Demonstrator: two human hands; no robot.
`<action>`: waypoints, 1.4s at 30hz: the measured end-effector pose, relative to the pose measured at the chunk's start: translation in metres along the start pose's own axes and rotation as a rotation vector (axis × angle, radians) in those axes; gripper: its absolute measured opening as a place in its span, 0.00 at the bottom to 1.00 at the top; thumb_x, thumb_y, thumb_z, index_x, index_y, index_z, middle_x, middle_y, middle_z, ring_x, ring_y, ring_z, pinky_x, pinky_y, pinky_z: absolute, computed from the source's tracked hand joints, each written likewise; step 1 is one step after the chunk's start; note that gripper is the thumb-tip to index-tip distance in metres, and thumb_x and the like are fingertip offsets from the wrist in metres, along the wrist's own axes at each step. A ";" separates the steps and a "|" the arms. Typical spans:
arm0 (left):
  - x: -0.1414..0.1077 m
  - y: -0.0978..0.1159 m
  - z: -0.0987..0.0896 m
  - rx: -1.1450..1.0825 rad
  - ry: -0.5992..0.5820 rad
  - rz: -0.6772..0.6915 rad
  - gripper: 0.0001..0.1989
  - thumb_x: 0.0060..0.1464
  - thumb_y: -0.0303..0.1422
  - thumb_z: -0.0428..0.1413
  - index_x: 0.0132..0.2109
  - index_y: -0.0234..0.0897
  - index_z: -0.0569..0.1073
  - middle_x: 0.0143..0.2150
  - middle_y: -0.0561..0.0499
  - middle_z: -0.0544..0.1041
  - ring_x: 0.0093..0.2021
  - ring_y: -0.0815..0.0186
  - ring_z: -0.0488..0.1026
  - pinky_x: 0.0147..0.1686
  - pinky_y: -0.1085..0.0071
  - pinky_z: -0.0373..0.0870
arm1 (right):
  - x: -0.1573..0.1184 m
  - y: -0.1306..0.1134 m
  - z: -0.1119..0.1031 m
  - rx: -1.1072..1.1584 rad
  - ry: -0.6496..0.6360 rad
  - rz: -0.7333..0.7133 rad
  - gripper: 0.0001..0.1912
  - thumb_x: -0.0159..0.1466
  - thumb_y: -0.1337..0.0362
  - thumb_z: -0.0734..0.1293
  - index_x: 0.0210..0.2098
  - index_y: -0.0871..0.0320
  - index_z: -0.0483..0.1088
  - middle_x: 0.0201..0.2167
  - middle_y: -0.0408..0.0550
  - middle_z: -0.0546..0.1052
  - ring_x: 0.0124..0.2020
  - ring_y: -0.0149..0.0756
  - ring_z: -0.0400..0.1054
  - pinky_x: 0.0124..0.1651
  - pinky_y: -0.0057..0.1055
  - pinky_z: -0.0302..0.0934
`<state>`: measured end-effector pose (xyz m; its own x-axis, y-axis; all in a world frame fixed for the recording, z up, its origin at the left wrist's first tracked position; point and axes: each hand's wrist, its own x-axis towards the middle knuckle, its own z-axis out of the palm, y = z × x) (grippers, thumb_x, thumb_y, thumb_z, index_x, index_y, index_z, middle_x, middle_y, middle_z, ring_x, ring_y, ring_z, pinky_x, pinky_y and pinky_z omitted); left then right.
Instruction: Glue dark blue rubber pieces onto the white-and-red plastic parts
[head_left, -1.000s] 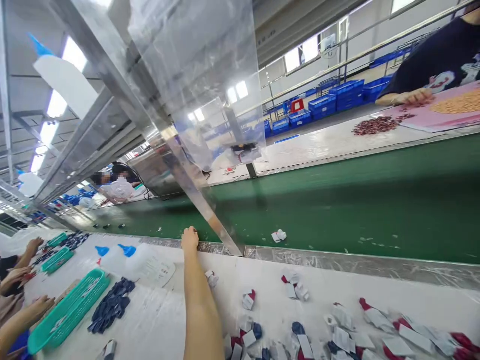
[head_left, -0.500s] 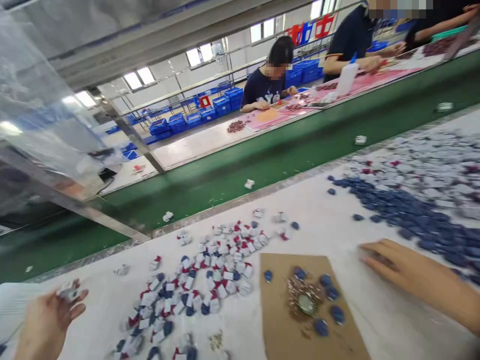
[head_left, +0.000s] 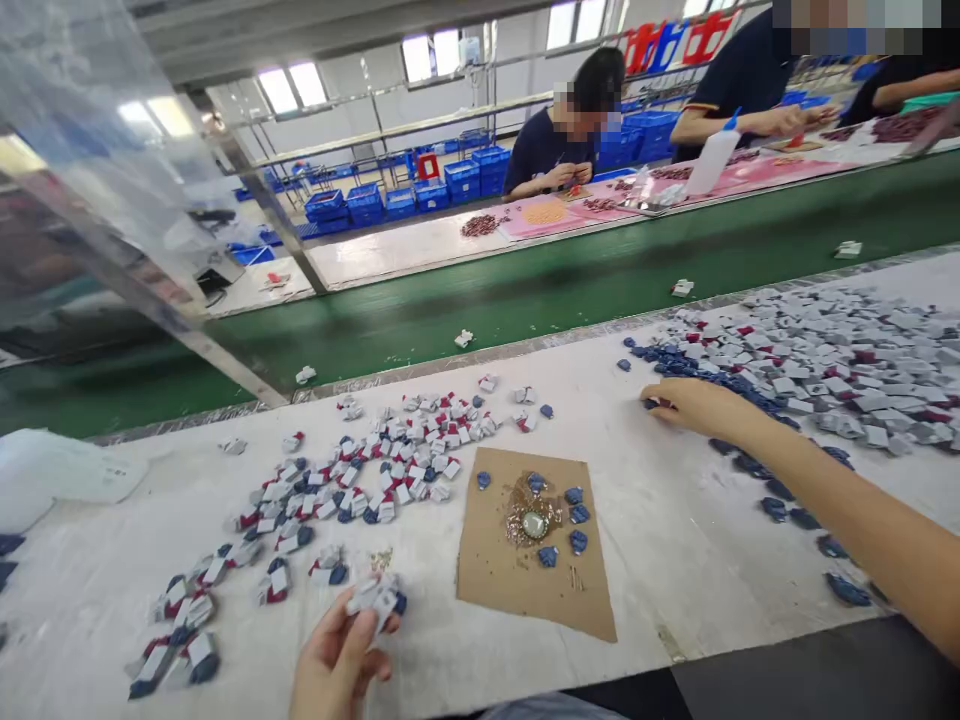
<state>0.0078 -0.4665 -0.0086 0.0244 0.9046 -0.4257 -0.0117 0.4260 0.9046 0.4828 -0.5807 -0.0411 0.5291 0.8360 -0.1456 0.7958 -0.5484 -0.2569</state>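
My left hand [head_left: 341, 650], closed, pinches a small grey-and-white piece with a dark blue part [head_left: 379, 597] above the near edge of the white table. My right hand [head_left: 682, 405] reaches to the left end of a heap of dark blue pieces [head_left: 739, 385]. Its fingers are pinched around what looks like one blue piece, mostly hidden. Between the hands lies a brown cardboard sheet [head_left: 487, 575]. On it are several blue pieces [head_left: 577, 541], a small round greenish-clear dish [head_left: 535, 525] and a wet, glittery brown patch around the dish.
Grey-white pieces with red or blue parts [head_left: 405, 460] spread across the left of the table; a large grey-white heap [head_left: 862, 350] lies at right. Beyond runs a green conveyor [head_left: 375, 330] carrying a few white pieces. People work opposite, near a white bottle [head_left: 711, 162]. A metal post [head_left: 187, 340] slants at left.
My left hand has come right and nearer the cardboard, still holding a grey-white piece. My right hand has moved to the blue heap and its fingers have closed. The view has shifted and levelled.
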 end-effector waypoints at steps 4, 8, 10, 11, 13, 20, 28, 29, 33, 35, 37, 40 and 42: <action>-0.013 -0.003 0.020 -0.025 -0.142 -0.034 0.26 0.27 0.45 0.73 0.34 0.35 0.80 0.26 0.50 0.78 0.26 0.67 0.73 0.16 0.80 0.63 | -0.012 -0.022 0.002 0.122 0.028 -0.169 0.21 0.70 0.49 0.57 0.33 0.59 0.67 0.23 0.39 0.67 0.24 0.28 0.64 0.31 0.27 0.58; -0.016 -0.019 0.029 -0.106 -0.202 -0.127 0.25 0.29 0.43 0.73 0.37 0.35 0.81 0.29 0.49 0.80 0.29 0.66 0.75 0.15 0.81 0.64 | -0.052 -0.077 0.028 0.296 -0.020 -0.311 0.21 0.66 0.43 0.59 0.29 0.54 0.62 0.22 0.42 0.72 0.23 0.32 0.67 0.26 0.28 0.58; -0.019 -0.026 0.034 -0.125 -0.235 -0.180 0.26 0.31 0.43 0.73 0.39 0.35 0.81 0.32 0.47 0.82 0.32 0.64 0.78 0.17 0.81 0.66 | -0.072 -0.109 0.044 0.354 -0.049 -0.368 0.19 0.67 0.46 0.59 0.30 0.54 0.62 0.21 0.42 0.73 0.22 0.32 0.68 0.25 0.27 0.59; -0.020 -0.029 0.035 -0.129 -0.253 -0.209 0.26 0.32 0.42 0.73 0.40 0.34 0.81 0.34 0.45 0.83 0.34 0.63 0.79 0.18 0.81 0.67 | -0.081 -0.124 0.051 0.371 -0.061 -0.390 0.17 0.68 0.48 0.58 0.32 0.54 0.63 0.21 0.41 0.73 0.21 0.32 0.67 0.24 0.27 0.59; -0.022 -0.031 0.037 -0.130 -0.290 -0.253 0.27 0.34 0.41 0.73 0.43 0.34 0.80 0.36 0.43 0.83 0.37 0.60 0.81 0.20 0.81 0.69 | -0.092 -0.149 0.061 0.385 -0.067 -0.424 0.13 0.70 0.52 0.57 0.38 0.54 0.64 0.20 0.39 0.72 0.18 0.32 0.65 0.22 0.27 0.57; -0.021 -0.030 0.029 -0.162 -0.395 -0.255 0.25 0.35 0.41 0.73 0.41 0.34 0.81 0.36 0.45 0.83 0.31 0.64 0.81 0.22 0.79 0.71 | -0.088 -0.173 0.081 0.317 0.015 -0.542 0.23 0.71 0.47 0.51 0.26 0.53 0.56 0.24 0.46 0.72 0.23 0.36 0.66 0.26 0.30 0.54; -0.031 -0.021 0.030 -0.221 -0.304 -0.212 0.23 0.32 0.40 0.74 0.35 0.34 0.78 0.31 0.48 0.82 0.30 0.64 0.79 0.22 0.78 0.70 | -0.083 -0.173 0.085 0.331 0.055 -0.569 0.28 0.69 0.41 0.50 0.22 0.54 0.56 0.19 0.45 0.65 0.21 0.36 0.60 0.24 0.31 0.48; -0.032 -0.020 0.030 -0.228 -0.306 -0.212 0.23 0.31 0.39 0.74 0.35 0.34 0.78 0.30 0.49 0.82 0.30 0.64 0.79 0.22 0.77 0.70 | -0.084 -0.174 0.083 0.355 0.053 -0.562 0.29 0.69 0.40 0.51 0.22 0.54 0.56 0.19 0.44 0.65 0.20 0.35 0.60 0.23 0.31 0.48; -0.034 -0.019 0.030 -0.274 -0.345 -0.184 0.21 0.31 0.37 0.74 0.34 0.35 0.78 0.28 0.52 0.80 0.29 0.66 0.78 0.22 0.78 0.71 | -0.103 -0.191 0.065 0.509 0.037 -0.495 0.24 0.69 0.44 0.56 0.25 0.54 0.61 0.20 0.42 0.68 0.19 0.32 0.62 0.22 0.28 0.55; -0.034 -0.021 0.029 -0.287 -0.390 -0.156 0.20 0.31 0.36 0.74 0.34 0.35 0.77 0.26 0.53 0.80 0.29 0.67 0.77 0.22 0.78 0.71 | -0.120 -0.208 0.053 0.721 0.023 -0.421 0.20 0.67 0.46 0.61 0.27 0.54 0.63 0.22 0.42 0.70 0.21 0.31 0.64 0.22 0.26 0.58; -0.034 -0.024 0.027 -0.293 -0.440 -0.129 0.20 0.31 0.34 0.74 0.33 0.36 0.77 0.25 0.53 0.79 0.27 0.67 0.76 0.21 0.78 0.71 | -0.137 -0.226 0.042 0.977 -0.024 -0.347 0.19 0.64 0.47 0.66 0.26 0.54 0.64 0.23 0.41 0.70 0.23 0.30 0.65 0.23 0.24 0.60; -0.036 -0.025 0.025 -0.301 -0.492 -0.101 0.18 0.32 0.32 0.74 0.32 0.36 0.77 0.25 0.54 0.79 0.25 0.70 0.74 0.22 0.77 0.72 | -0.153 -0.245 0.031 1.156 -0.106 -0.331 0.18 0.63 0.49 0.69 0.26 0.54 0.65 0.23 0.41 0.69 0.23 0.29 0.64 0.23 0.23 0.60; -0.039 -0.024 0.024 -0.308 -0.511 -0.087 0.17 0.33 0.31 0.74 0.32 0.37 0.77 0.26 0.54 0.79 0.24 0.71 0.73 0.23 0.77 0.72 | -0.156 -0.251 0.028 1.154 -0.129 -0.356 0.18 0.63 0.50 0.69 0.25 0.54 0.65 0.23 0.41 0.70 0.23 0.29 0.64 0.23 0.23 0.61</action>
<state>0.0308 -0.5122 -0.0133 0.5145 0.7758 -0.3651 -0.2751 0.5527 0.7867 0.1925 -0.5731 0.0193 0.2489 0.9681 0.0297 0.1262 -0.0020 -0.9920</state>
